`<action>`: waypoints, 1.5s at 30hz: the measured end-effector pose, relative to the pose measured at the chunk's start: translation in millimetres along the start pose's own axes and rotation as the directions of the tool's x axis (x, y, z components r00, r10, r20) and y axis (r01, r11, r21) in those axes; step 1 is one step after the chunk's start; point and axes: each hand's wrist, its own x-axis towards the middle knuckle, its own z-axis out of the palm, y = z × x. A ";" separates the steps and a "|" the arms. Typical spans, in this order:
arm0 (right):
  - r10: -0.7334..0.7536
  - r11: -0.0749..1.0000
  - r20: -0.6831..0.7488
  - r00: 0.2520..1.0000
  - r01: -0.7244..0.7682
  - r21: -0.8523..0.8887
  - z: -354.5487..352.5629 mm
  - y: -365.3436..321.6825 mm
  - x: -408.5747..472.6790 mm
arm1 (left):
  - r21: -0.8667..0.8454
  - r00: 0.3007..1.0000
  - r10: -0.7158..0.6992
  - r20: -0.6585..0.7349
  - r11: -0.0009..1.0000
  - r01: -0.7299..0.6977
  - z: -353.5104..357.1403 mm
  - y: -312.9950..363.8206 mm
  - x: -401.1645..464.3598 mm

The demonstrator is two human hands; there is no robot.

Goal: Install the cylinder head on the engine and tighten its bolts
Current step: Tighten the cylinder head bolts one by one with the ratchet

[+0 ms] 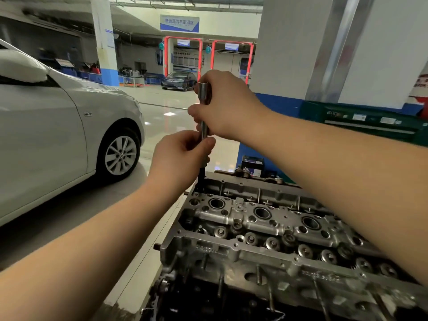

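The aluminium cylinder head (261,228) sits on the engine block (208,297), with spark plug wells and valve springs showing. A long metal socket extension (204,93) stands upright over the head's far left corner, and its dark lower end (201,177) reaches down to a bolt hole there. My right hand (229,105) is wrapped around the tool's upper part, just below its wide top. My left hand (183,156) pinches the shaft lower down. The bolt itself is hidden by the tool.
A white car (58,126) stands close on the left. A blue-and-white pillar (289,66) and a green tool cabinet (370,121) are behind the engine. A small box (252,165) sits on the floor beyond the head. A dark car (178,81) is parked far off.
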 end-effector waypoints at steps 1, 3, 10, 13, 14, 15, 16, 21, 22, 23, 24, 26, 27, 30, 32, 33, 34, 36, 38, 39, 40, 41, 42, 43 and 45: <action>-0.014 1.000 0.000 1.000 0.014 -0.022 -0.7 0.3 0.4 | -0.012 1.000 -0.002 0.005 1.000 0.002 -0.1 0.6 -0.1; -0.028 0.998 0.078 0.997 0.023 0.061 -6.0 3.9 1.6 | -0.049 0.998 -0.017 0.066 0.999 0.020 -5.8 3.3 4.9; -0.191 0.981 0.308 0.932 0.172 0.090 -49.1 21.8 22.4 | -0.129 0.956 -0.034 0.293 0.989 0.075 -19.2 3.7 20.2; -0.202 0.970 0.384 0.901 0.239 -0.050 -64.0 19.3 28.5 | -0.159 0.948 -0.077 0.308 0.979 0.131 -14.2 9.1 16.9; -0.200 0.964 0.408 0.891 0.253 -0.080 -66.6 16.8 30.4 | -0.169 0.950 -0.097 0.295 0.974 0.151 -8.0 12.8 15.1; -0.193 0.958 0.427 0.883 0.264 -0.112 -68.1 13.1 32.2 | -0.171 0.956 -0.123 0.267 0.970 0.173 0.4 17.2 13.7; -0.184 0.951 0.441 0.879 0.273 -0.147 -68.0 9.3 33.9 | -0.168 0.963 -0.160 0.219 0.966 0.198 10.2 21.3 12.0; -0.180 0.888 0.441 0.880 0.337 -0.312 -58.4 -9.3 35.8 | -0.235 0.937 -0.302 -0.176 0.937 0.258 50.1 37.7 12.9; -0.177 0.878 0.427 0.887 0.338 -0.340 -54.1 -10.5 35.6 | -0.250 0.922 -0.329 -0.204 0.928 0.276 52.4 39.0 14.5; -0.163 0.874 0.409 0.898 0.324 -0.362 -50.6 -10.4 35.5 | -0.253 0.912 -0.351 -0.214 0.921 0.295 53.8 39.8 16.4; -0.144 0.870 0.385 0.912 0.302 -0.389 -47.8 -10.4 35.2 | -0.248 0.906 -0.367 -0.210 0.917 0.313 54.6 39.9 18.2; -0.113 0.833 0.351 0.930 0.281 -0.476 -42.9 -8.2 34.7 | -0.232 0.906 -0.385 -0.179 0.911 0.341 55.3 39.1 22.1; -0.093 0.803 0.346 0.934 0.276 -0.528 -41.3 -8.5 34.7 | -0.224 0.911 -0.381 -0.157 0.912 0.343 55.2 38.0 24.9; -0.107 0.768 0.337 0.935 0.293 -0.569 -39.8 -13.6 32.2 | -0.237 0.932 -0.357 -0.061 0.912 0.334 47.9 32.4 32.1; -0.127 0.778 0.305 0.944 0.286 -0.560 -38.4 -10.7 33.3 | -0.318 0.933 -0.337 0.129 0.876 0.361 34.9 25.4 35.9; -0.139 0.814 0.289 0.947 0.275 -0.511 -38.3 -7.0 34.4 | -0.343 0.915 -0.308 0.260 0.856 0.386 27.4 22.3 37.9; -0.145 0.860 0.291 0.946 0.265 -0.435 -39.7 -4.7 35.9 | -0.351 0.881 -0.272 0.387 0.840 0.414 20.4 19.6 39.7; -0.188 0.887 0.342 0.921 0.309 -0.343 -49.8 -3.4 35.8 | -0.349 0.806 -0.195 0.558 0.826 0.442 10.0 17.6 43.0; -0.247 0.867 0.444 0.862 0.401 -0.297 -62.4 -3.6 35.8 | -0.349 0.756 -0.141 0.640 0.822 0.449 5.6 16.4 47.8; -0.258 0.853 0.486 0.835 0.433 -0.291 -67.6 -3.3 36.5 | -0.355 0.724 -0.114 0.680 0.813 0.461 4.3 16.5 50.3; -0.261 0.844 0.508 0.821 0.449 -0.292 -70.6 -2.1 38.5 | -0.355 0.699 -0.095 0.709 0.808 0.470 3.6 17.4 51.3; -0.256 0.839 0.515 0.818 0.452 -0.302 -72.2 -0.8 39.7 | -0.345 0.688 -0.087 0.721 0.815 0.465 2.5 19.4 51.2; -0.249 0.837 0.511 0.823 0.449 -0.314 -72.0 0.6 40.8 | -0.314 0.699 -0.103 0.707 0.841 0.441 1.8 21.0 50.4; -0.247 0.833 0.502 0.829 0.446 -0.327 -70.9 0.5 41.2 | -0.256 0.744 -0.125 0.656 0.891 0.375 1.7 23.2 48.1; -0.239 0.832 0.490 0.838 0.437 -0.342 -66.0 -0.5 43.3 | -0.072 0.892 -0.157 0.423 0.976 0.206 3.1 33.0 37.5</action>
